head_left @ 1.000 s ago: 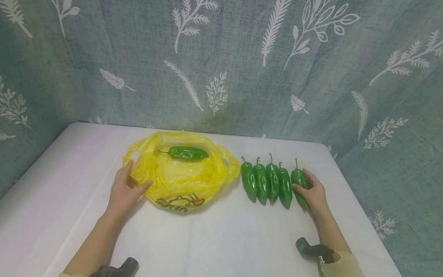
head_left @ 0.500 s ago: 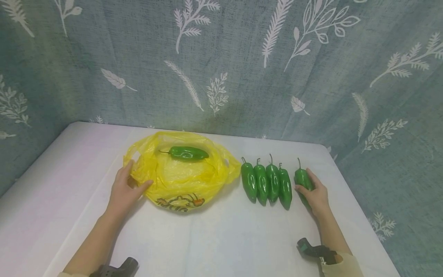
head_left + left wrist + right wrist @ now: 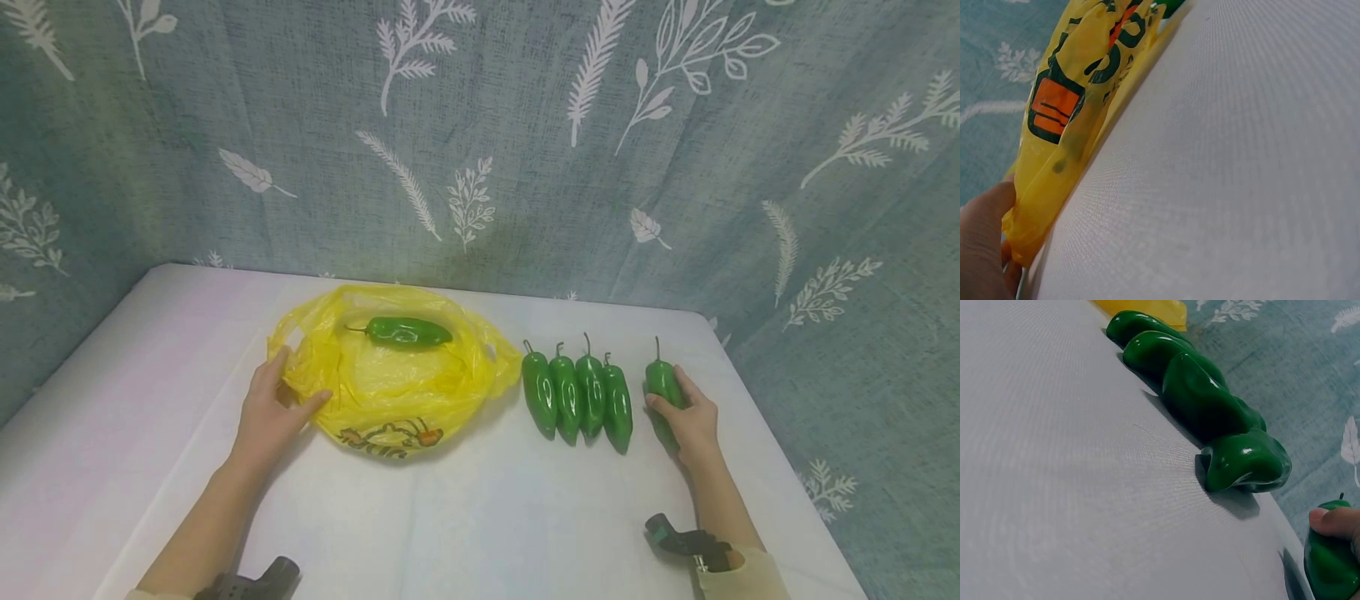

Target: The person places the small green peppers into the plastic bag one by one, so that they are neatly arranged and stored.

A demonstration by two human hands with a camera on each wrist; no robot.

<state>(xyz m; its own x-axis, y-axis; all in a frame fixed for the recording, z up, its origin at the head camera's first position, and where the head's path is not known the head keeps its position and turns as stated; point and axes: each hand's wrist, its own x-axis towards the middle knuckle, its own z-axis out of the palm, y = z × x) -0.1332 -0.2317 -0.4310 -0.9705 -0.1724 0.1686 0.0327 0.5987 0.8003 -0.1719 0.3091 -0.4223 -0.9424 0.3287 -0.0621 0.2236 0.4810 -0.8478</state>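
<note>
With the right hand (image 3: 690,421) we pinch a green pepper (image 3: 662,379) between thumb and fingers. Just left of that hand, four peppers (image 3: 591,393) lie in a row. Our left hand (image 3: 268,417), thumb and fingers spread, touches the bag (image 3: 405,407); beyond it to the right, another pepper (image 3: 408,332) lies on the bag.

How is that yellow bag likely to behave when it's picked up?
The yellow bag would probably flop and fold, since its sides look thin and crumpled. The film itself seems light, being partly see-through. The green pepper lying in it may slide, as its skin looks glossy.
</note>
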